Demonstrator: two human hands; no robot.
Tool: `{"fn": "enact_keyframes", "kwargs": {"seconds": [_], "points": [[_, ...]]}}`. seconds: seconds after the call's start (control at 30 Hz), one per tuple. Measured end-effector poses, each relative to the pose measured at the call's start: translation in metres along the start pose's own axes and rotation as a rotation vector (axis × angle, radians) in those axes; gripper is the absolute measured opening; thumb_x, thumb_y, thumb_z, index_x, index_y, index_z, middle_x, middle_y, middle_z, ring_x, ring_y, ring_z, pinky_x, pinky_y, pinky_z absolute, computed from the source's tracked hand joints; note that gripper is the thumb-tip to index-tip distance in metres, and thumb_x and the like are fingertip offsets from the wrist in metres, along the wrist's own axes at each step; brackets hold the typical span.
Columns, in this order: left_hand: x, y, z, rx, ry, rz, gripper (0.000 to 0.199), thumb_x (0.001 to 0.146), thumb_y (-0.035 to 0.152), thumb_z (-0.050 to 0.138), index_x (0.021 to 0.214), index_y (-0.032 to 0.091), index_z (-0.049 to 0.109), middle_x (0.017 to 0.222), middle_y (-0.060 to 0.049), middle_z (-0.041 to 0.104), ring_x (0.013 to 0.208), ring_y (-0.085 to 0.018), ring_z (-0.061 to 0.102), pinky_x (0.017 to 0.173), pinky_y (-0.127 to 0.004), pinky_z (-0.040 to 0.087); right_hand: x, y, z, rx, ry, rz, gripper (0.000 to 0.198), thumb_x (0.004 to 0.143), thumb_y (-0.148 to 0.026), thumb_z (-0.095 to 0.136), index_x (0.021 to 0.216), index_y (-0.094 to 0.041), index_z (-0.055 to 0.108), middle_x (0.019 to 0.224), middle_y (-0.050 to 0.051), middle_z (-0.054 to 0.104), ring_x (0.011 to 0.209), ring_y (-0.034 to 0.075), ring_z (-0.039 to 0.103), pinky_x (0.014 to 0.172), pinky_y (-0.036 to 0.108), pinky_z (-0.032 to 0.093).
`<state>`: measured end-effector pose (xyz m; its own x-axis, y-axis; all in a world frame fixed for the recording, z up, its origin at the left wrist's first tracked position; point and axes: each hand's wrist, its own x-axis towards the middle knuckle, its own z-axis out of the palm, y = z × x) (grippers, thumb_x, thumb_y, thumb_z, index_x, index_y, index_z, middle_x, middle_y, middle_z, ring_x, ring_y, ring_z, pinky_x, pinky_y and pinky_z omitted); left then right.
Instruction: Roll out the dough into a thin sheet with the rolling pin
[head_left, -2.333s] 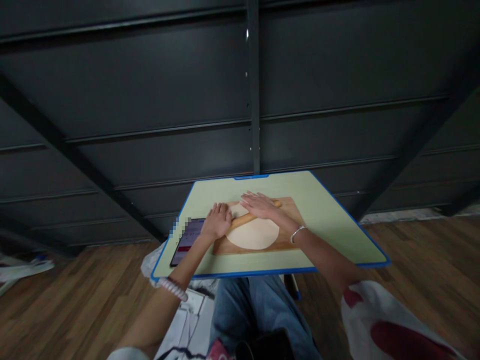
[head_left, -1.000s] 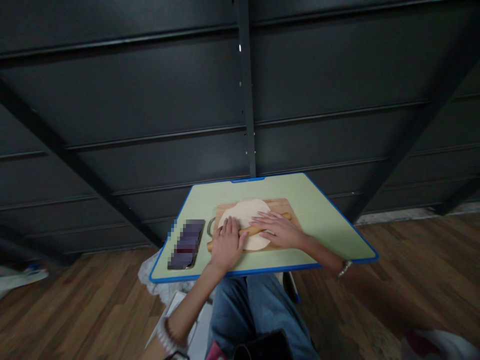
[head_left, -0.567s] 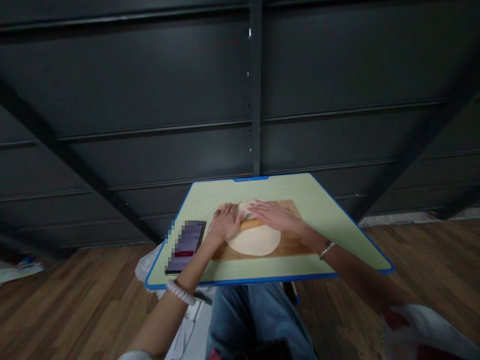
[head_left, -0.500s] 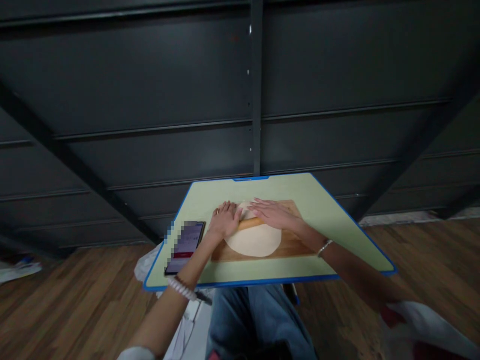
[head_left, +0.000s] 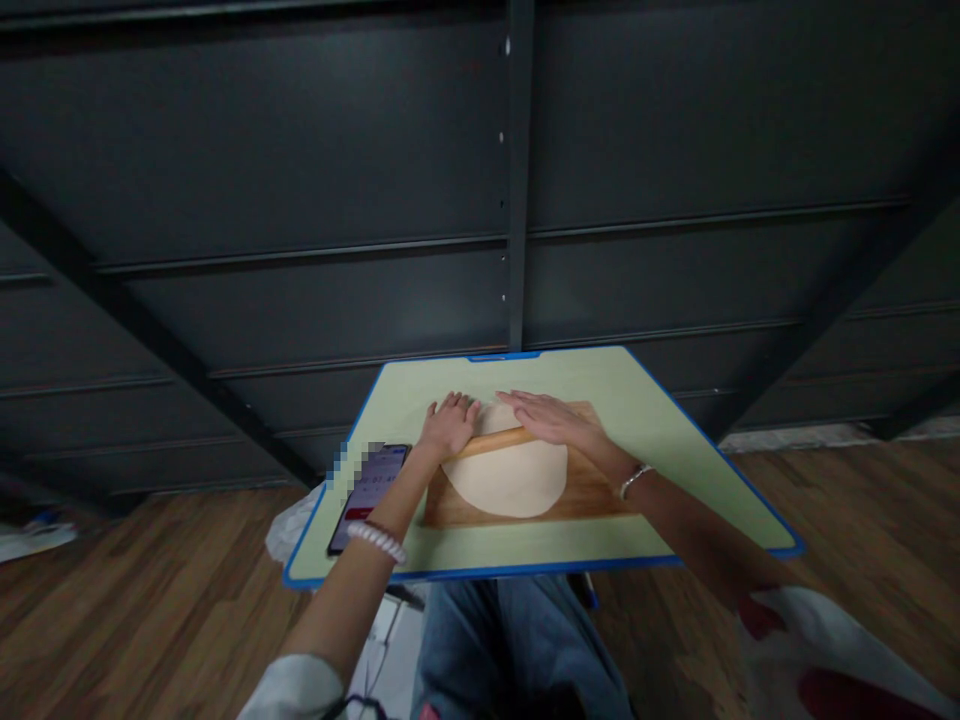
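Observation:
A flat round sheet of dough (head_left: pixel 514 482) lies on a wooden board (head_left: pixel 592 490). Across its upper part rests a slim wooden rolling pin (head_left: pixel 495 441), slightly tilted up toward the right. My left hand (head_left: pixel 448 425) lies over the pin's left end, fingers stretched forward. Over the pin's right part is my right hand (head_left: pixel 546 415), palm down, its fingers extended toward the upper left. Both palms hide the pin's ends, and neither hand is wrapped round it.
The board lies on a small pale green table (head_left: pixel 660 440) with a blue rim. A phone (head_left: pixel 367 495) with a lit screen lies by my left forearm. A dark panelled wall (head_left: pixel 337 310) rises behind the table, and a plastic bag (head_left: pixel 289 525) shows at its left.
My hands and the rolling pin have shifted slightly over the dough. My right fingers sit a little higher, and more of the pin shows between my hands.

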<state>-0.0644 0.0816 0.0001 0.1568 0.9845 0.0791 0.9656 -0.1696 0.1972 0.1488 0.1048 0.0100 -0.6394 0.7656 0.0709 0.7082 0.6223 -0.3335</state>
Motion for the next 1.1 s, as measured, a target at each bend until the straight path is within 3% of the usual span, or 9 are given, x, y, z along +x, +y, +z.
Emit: {"fn": "enact_keyframes", "kwargs": {"seconds": [0.17, 0.33, 0.43, 0.57, 0.7, 0.9, 1.1], "points": [[-0.011, 0.004, 0.001, 0.030, 0.043, 0.051, 0.056, 0.095, 0.044, 0.011, 0.128, 0.014, 0.045, 0.140, -0.013, 0.043, 0.131, -0.023, 0.034, 0.105, -0.048, 0.027, -0.012, 0.000, 0.007, -0.055, 0.041, -0.028, 0.053, 0.092, -0.030, 0.024, 0.143, -0.018, 0.030, 0.147, 0.005, 0.034, 0.133, 0.018, 0.033, 0.109, 0.038, 0.026], [-0.031, 0.012, -0.001, 0.084, 0.028, 0.097, 0.055, 0.095, 0.044, 0.015, 0.132, 0.013, 0.043, 0.138, -0.013, 0.045, 0.130, -0.023, 0.037, 0.105, -0.043, 0.029, -0.021, -0.006, 0.021, -0.113, 0.087, -0.061, 0.048, 0.092, -0.031, 0.025, 0.132, -0.017, 0.048, 0.140, 0.007, 0.044, 0.130, 0.019, 0.037, 0.110, 0.039, 0.026], [-0.044, 0.018, 0.000, 0.148, 0.084, 0.160, 0.050, 0.094, 0.040, 0.021, 0.131, 0.017, 0.046, 0.137, -0.010, 0.047, 0.129, -0.022, 0.038, 0.108, -0.042, 0.024, -0.032, -0.015, 0.022, -0.103, 0.132, -0.108, 0.049, 0.094, -0.036, 0.023, 0.126, -0.016, 0.055, 0.135, 0.008, 0.050, 0.128, 0.018, 0.041, 0.110, 0.037, 0.026], [-0.062, 0.025, 0.001, 0.175, 0.119, 0.196, 0.047, 0.094, 0.037, 0.022, 0.127, 0.019, 0.050, 0.134, -0.008, 0.051, 0.128, -0.020, 0.040, 0.109, -0.042, 0.023, -0.057, -0.031, 0.019, -0.090, 0.190, -0.076, 0.048, 0.092, -0.048, 0.034, 0.126, -0.023, 0.055, 0.133, 0.005, 0.053, 0.126, 0.021, 0.043, 0.106, 0.039, 0.030], [-0.082, 0.032, 0.002, 0.136, 0.161, 0.215, 0.048, 0.095, 0.040, 0.021, 0.129, 0.020, 0.049, 0.132, -0.007, 0.053, 0.125, -0.019, 0.044, 0.107, -0.040, 0.026, -0.080, -0.044, 0.018, -0.104, 0.201, -0.056, 0.043, 0.088, -0.047, 0.046, 0.125, -0.026, 0.055, 0.129, 0.004, 0.057, 0.120, 0.024, 0.049, 0.100, 0.040, 0.035], [-0.116, 0.038, 0.006, 0.097, 0.161, 0.309, 0.058, 0.093, 0.048, 0.025, 0.141, 0.016, 0.031, 0.146, -0.011, 0.033, 0.137, -0.023, 0.025, 0.112, -0.043, 0.017, -0.097, -0.053, 0.021, -0.015, 0.209, -0.054, 0.036, 0.088, -0.041, 0.050, 0.121, -0.029, 0.058, 0.121, 0.002, 0.062, 0.109, 0.023, 0.056, 0.095, 0.037, 0.040], [-0.151, 0.052, 0.018, 0.100, 0.119, 0.520, 0.070, 0.090, 0.052, 0.031, 0.147, 0.016, 0.011, 0.152, -0.011, 0.015, 0.141, -0.024, 0.009, 0.113, -0.048, 0.007, -0.098, -0.056, 0.027, 0.067, 0.273, -0.006, 0.034, 0.090, -0.033, 0.047, 0.121, -0.025, 0.058, 0.121, 0.004, 0.062, 0.108, 0.023, 0.058, 0.092, 0.035, 0.043]]}}
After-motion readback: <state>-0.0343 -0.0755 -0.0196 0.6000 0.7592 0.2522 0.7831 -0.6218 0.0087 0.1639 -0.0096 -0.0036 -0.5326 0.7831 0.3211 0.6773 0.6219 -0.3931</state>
